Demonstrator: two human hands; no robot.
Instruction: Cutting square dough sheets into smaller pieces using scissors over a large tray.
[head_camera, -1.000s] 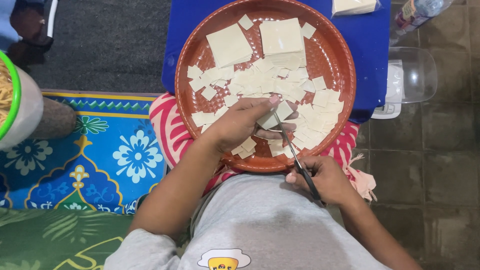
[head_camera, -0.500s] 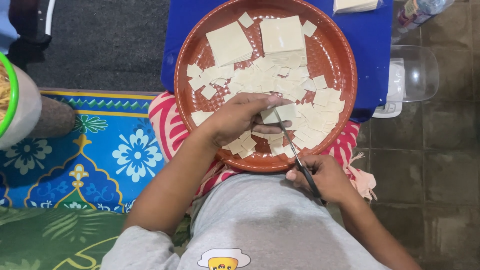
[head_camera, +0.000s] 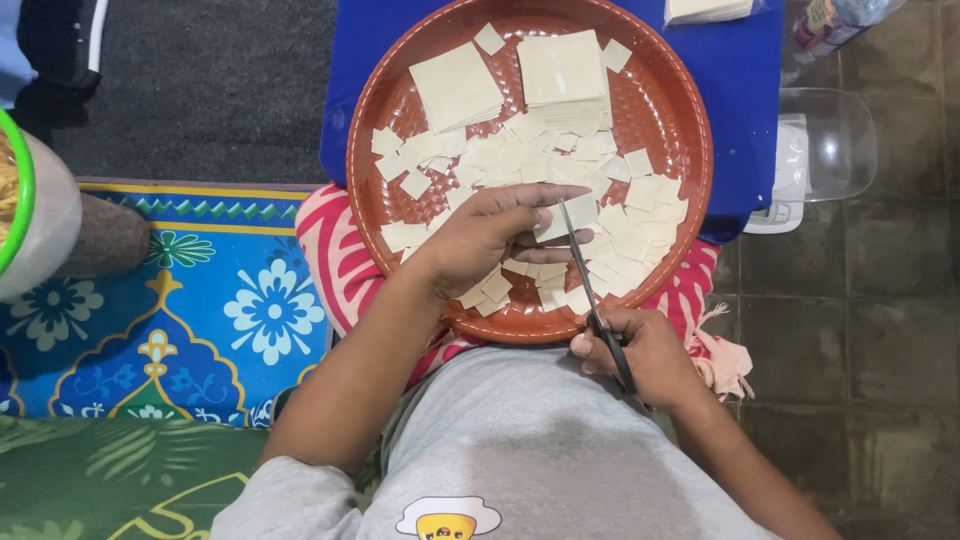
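Note:
A round reddish-brown tray (head_camera: 672, 110) rests on my lap and on a blue surface. It holds two stacks of pale square sheets (head_camera: 455, 88) at the far side and several small cut squares (head_camera: 620, 225) spread over the middle and near side. My left hand (head_camera: 490, 235) pinches a pale strip (head_camera: 563, 218) above the tray. My right hand (head_camera: 645, 352) grips dark scissors (head_camera: 588, 280) at the tray's near rim, with the blades pointing up against the strip.
A blue stool or table (head_camera: 745, 70) lies under the tray's far half. A clear plastic scale (head_camera: 815, 150) stands to the right on dark floor tiles. A patterned blue mat (head_camera: 200, 310) covers the left, with a green-rimmed container (head_camera: 30, 215) at the far left.
My left hand has shifted slightly up and right with the strip. The scissors have swung more upright and reach further along the strip.

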